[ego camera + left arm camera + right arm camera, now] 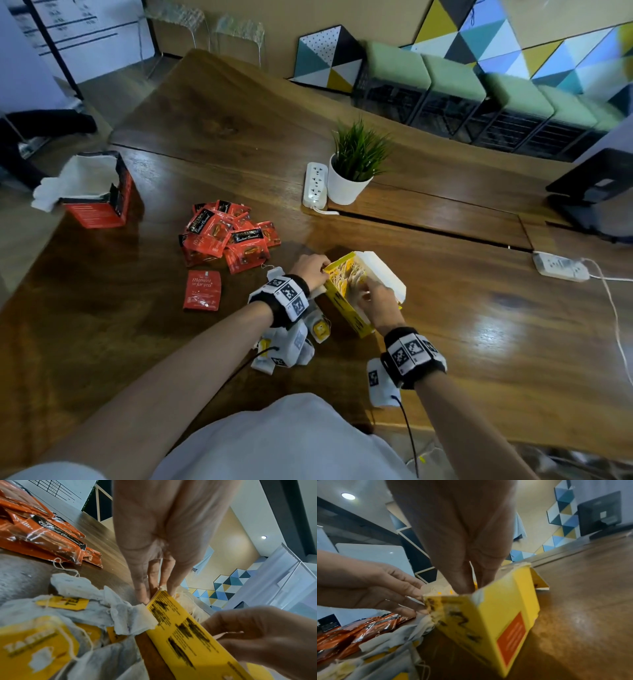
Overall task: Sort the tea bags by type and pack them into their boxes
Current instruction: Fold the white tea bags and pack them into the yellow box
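1. Yellow box [346, 301] stands open at the table's near centre.
2. Left hand [310, 267] steadies its left rim with straight fingers.
3. Right hand [375, 301] reaches inside; grip hidden.
4. Loose yellow-tagged tea bags [291, 342] lie just left, nearer the left hand.

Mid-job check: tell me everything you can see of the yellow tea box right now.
The yellow box is thin printed cardboard with black text on one side and an orange panel on another. It stands on the wooden table, tilted, top open, its pale lid flap folded back. Paper tea bags with strings fill it. The left hand touches its rim with straight fingers; the right hand reaches inside from above. Loose yellow-tagged tea bags lie against its left side. Its torn rim edges look frayed.
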### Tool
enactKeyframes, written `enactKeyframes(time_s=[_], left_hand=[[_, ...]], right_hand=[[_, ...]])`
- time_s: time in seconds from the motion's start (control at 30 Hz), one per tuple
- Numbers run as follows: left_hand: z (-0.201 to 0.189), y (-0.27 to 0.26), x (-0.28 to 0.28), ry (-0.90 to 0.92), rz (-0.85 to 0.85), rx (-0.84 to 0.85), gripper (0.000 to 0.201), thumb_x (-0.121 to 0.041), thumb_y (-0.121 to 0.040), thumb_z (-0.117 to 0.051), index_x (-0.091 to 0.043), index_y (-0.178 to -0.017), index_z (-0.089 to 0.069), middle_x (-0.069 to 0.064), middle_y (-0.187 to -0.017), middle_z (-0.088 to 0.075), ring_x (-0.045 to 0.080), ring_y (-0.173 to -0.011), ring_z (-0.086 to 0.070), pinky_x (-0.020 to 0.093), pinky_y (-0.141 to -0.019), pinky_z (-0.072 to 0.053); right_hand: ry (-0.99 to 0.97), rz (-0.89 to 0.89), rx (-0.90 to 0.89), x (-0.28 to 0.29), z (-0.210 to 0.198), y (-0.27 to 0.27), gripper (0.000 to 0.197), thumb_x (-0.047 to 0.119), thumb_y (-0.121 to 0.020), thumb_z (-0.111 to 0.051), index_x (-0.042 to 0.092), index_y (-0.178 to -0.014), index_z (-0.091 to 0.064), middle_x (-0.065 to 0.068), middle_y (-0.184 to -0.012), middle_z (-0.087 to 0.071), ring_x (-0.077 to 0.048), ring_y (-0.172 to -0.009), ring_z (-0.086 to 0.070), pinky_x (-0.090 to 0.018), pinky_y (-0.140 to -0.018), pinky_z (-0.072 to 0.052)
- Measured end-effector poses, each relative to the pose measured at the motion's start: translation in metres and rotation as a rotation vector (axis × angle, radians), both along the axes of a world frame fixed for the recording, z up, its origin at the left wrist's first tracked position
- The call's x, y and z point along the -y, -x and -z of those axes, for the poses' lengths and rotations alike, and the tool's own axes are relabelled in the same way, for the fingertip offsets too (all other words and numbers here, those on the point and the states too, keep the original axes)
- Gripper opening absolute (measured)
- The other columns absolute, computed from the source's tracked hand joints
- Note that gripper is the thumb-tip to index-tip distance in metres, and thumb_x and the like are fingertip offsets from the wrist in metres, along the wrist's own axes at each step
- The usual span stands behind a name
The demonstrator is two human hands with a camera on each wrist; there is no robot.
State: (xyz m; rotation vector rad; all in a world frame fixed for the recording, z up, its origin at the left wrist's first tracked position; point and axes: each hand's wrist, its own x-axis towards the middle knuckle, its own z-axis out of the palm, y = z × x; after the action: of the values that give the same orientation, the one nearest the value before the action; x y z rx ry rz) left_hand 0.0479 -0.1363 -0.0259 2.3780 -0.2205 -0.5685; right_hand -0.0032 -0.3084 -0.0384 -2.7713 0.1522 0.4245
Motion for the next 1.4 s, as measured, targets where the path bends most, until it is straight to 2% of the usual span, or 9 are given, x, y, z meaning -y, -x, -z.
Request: enactKeyframes(time_s=[0.3, 0.43, 0.5, 0.67, 0.8, 0.97, 1.2, 1.3, 1.4], left_hand=[[-0.035, 0.022, -0.046, 0.098, 0.144, -0.117, 0.045, -0.014, -0.094, -0.050, -0.012, -0.138, -0.041, 0.007, -0.133, -0.055, 0.020, -0.120, -0.053, 0.025, -0.095, -0.040], [-0.042, 0.041, -0.113, 0.174, -0.042, -0.132, 0.041, -0.003, -0.094, -0.044, -0.011, -0.135, -0.044, 0.008, -0.128, -0.058, 0.019, -0.114, -0.056, 0.017, -0.084, -0.042], [-0.038, 0.056, -0.133, 0.131, -0.090, -0.115, 0.042, 0.001, -0.093, -0.043, -0.010, -0.133, -0.045, 0.010, -0.127, -0.058, 0.019, -0.112, -0.057, 0.011, -0.073, -0.043], [-0.017, 0.091, -0.125, -0.180, 0.043, -0.121, 0.065, -0.028, -0.084, -0.066, -0.015, -0.139, -0.034, 0.010, -0.133, -0.042, 0.023, -0.117, -0.049, 0.031, -0.095, -0.043], [0.008, 0.105, -0.106, -0.325, 0.070, -0.104, 0.083, -0.034, -0.076, -0.073, -0.010, -0.141, -0.026, 0.012, -0.135, -0.031, 0.027, -0.125, -0.037, 0.037, -0.100, -0.041], [0.017, 0.102, -0.101, -0.260, -0.072, -0.071, 0.052, -0.010, -0.084, -0.064, -0.008, -0.127, -0.036, 0.015, -0.129, -0.040, 0.030, -0.114, -0.050, 0.036, -0.094, -0.044], [0.007, 0.096, -0.117, -0.174, -0.183, -0.151, 0.044, -0.012, -0.077, -0.073, -0.005, -0.115, -0.054, 0.013, -0.120, -0.051, 0.024, -0.106, -0.053, 0.024, -0.082, -0.045], [-0.003, 0.094, -0.123, 0.007, -0.227, -0.188, 0.020, -0.014, -0.078, -0.073, -0.010, -0.095, -0.063, 0.005, -0.098, -0.061, 0.012, -0.084, -0.057, 0.017, -0.065, -0.044], [-0.013, 0.090, -0.126, 0.299, -0.291, -0.243, 0.012, -0.010, -0.080, -0.069, -0.016, -0.088, -0.062, 0.002, -0.088, -0.065, 0.013, -0.081, -0.061, 0.027, -0.078, -0.050]], right_hand=[[-0.068, 0.034, 0.052, -0.008, -0.017, 0.008, 0.024, 0.007, -0.088, -0.055, 0.004, -0.111, -0.057, -0.018, -0.114, -0.060, -0.034, -0.106, -0.056, -0.039, -0.088, -0.046], [0.008, -0.297, 0.387, -0.027, -0.040, 0.043, 0.027, -0.005, -0.084, -0.054, 0.006, -0.109, -0.059, -0.013, -0.108, -0.057, -0.031, -0.096, -0.057, -0.038, -0.068, -0.051], [-0.033, -0.487, 0.317, -0.046, -0.034, 0.060, 0.027, 0.001, -0.086, -0.057, 0.008, -0.112, -0.059, -0.012, -0.108, -0.058, -0.030, -0.096, -0.058, -0.037, -0.067, -0.053], [0.050, -0.342, -0.030, -0.068, -0.003, 0.071, 0.071, 0.042, -0.078, -0.069, 0.020, -0.135, -0.033, -0.005, -0.128, -0.042, -0.023, -0.120, -0.041, -0.032, -0.084, -0.047], [0.030, -0.269, -0.014, -0.075, 0.002, 0.072, 0.074, 0.040, -0.072, -0.075, 0.020, -0.130, -0.035, -0.004, -0.120, -0.045, -0.023, -0.115, -0.042, -0.030, -0.084, -0.044], [-0.071, -0.203, -0.079, -0.076, 0.000, 0.072, 0.058, 0.025, -0.079, -0.071, 0.011, -0.124, -0.036, -0.009, -0.123, -0.052, -0.026, -0.118, -0.046, -0.033, -0.083, -0.043], [-0.250, -0.189, -0.094, -0.068, 0.001, 0.073, 0.049, 0.010, -0.079, -0.069, 0.009, -0.116, -0.038, -0.010, -0.109, -0.059, -0.027, -0.100, -0.059, -0.030, -0.069, -0.043], [-0.314, -0.209, -0.090, -0.061, 0.001, 0.070, 0.046, 0.009, -0.078, -0.069, 0.008, -0.114, -0.040, -0.008, -0.112, -0.056, -0.021, -0.096, -0.055, -0.022, -0.067, -0.037], [-0.401, -0.156, -0.139, -0.052, -0.005, 0.061, 0.038, 0.009, -0.079, -0.069, 0.013, -0.109, -0.047, -0.001, -0.103, -0.057, -0.014, -0.087, -0.051, -0.013, -0.061, -0.038]])
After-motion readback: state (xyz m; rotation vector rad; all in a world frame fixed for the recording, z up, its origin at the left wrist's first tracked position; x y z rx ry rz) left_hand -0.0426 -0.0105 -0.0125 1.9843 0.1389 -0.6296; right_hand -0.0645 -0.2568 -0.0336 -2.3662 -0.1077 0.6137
